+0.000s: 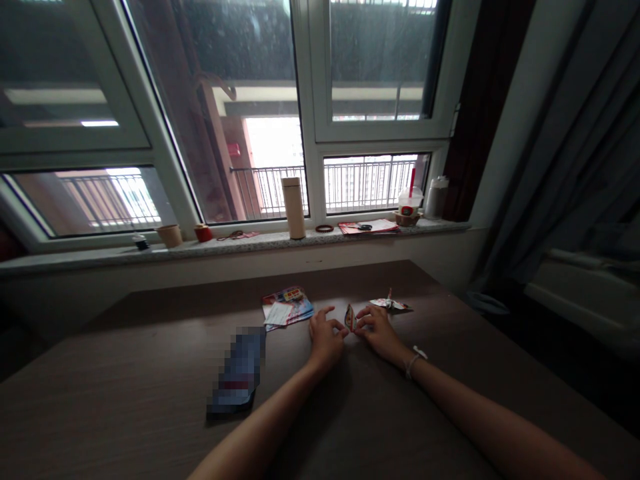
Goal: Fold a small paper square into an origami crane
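A small folded piece of patterned paper [350, 318] stands upright between my two hands on the brown table. My right hand [383, 333], with a pale bracelet at the wrist, pinches the paper's right edge between thumb and fingers. On the other side, my left hand [326, 339] has its fingers apart; its thumb side is close to the paper, and I cannot tell whether it touches. Just beyond my right hand lies a folded paper crane [389, 303] with wings spread. A stack of colourful printed sheets [287, 308] rests beyond my left hand, a white slip on top.
A blurred-out dark blue item [240, 373] lies left of my left forearm on the table [125, 387]. Along the windowsill [240, 247] stand a beige flask [293, 208], a paper cup [170, 235], red papers with scissors [367, 227], a drink cup [409, 203] and a grey bottle [437, 198].
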Motion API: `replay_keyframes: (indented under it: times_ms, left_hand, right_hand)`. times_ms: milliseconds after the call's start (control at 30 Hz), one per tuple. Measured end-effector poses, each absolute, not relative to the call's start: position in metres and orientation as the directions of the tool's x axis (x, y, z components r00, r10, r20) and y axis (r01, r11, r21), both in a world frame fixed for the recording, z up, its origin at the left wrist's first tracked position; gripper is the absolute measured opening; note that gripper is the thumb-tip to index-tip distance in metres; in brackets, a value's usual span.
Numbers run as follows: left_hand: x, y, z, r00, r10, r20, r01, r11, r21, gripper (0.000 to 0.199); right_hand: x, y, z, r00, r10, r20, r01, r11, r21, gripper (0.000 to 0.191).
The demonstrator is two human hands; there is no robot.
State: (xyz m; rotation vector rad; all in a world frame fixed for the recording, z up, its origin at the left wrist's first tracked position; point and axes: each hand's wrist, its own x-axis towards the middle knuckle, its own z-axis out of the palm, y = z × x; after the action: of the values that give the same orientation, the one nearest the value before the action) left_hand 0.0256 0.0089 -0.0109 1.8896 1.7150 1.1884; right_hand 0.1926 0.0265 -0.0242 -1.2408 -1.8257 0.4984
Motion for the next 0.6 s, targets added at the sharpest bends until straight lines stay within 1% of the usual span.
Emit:
replay_keyframes:
  times_ms: [100, 233, 300, 433, 600]
  left_hand:
    - [0.0251, 0.0084, -0.0095, -0.069, 0.932, 0.357, 0.654, -0.228, 0.721, 0.013]
    - [0.0226, 0.0092, -0.0088, -0.063, 0.933, 0.354, 0.649, -0.231, 0.725, 0.004]
    - [0.0220, 0.0098, -0.0091, -0.058, 0.932, 0.358, 0.651, -0.237, 0.721, 0.001]
    - [0.0222, 0.0105, -0.0098, -0.052, 0.930, 0.364, 0.665, -0.240, 0.707, 0.001]
    - [0.0227, 0.0094, -0.0101, -0.013, 0.931, 0.365, 0.695, -0.254, 0.673, 0.004]
  right_hand:
    - [0.1937, 0.0270, -0.0235, -0.131, 0.900, 0.416, 0.558, 0.414, -0.719, 0.007]
    - [0.1966, 0.0307, -0.0255, -0.092, 0.903, 0.419, 0.549, 0.397, -0.736, 0.003]
    - [0.1974, 0.0321, -0.0273, -0.091, 0.896, 0.435, 0.544, 0.411, -0.732, 0.006]
    - [0.1978, 0.0319, -0.0298, -0.122, 0.880, 0.459, 0.543, 0.447, -0.711, 0.012]
    - [0.1968, 0.0289, -0.0293, -0.161, 0.873, 0.460, 0.551, 0.466, -0.692, 0.008]
